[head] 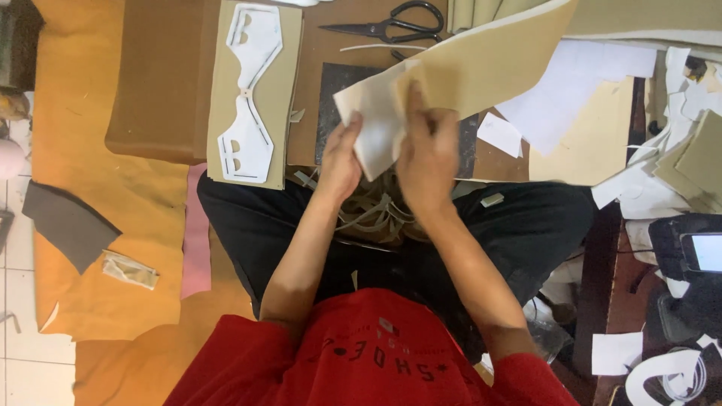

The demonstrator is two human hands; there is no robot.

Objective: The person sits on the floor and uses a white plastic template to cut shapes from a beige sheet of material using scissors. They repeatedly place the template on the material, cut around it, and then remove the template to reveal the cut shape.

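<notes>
Both hands hold a white sheet [376,124] above the lap: the left hand [340,162] has its grip clenched on the lower edge, while the right hand [429,154] pinches it against a tan strip [489,64] running up-right over the bench [338,37].

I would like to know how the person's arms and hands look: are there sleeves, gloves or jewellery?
Both arms are bare from the upper arm down. The sleeves are short and red, part of a red shirt with dark print on the front. The left hand and the right hand wear no gloves. No watch, bracelet or ring shows in the head view, though the fingers are partly hidden.
</notes>
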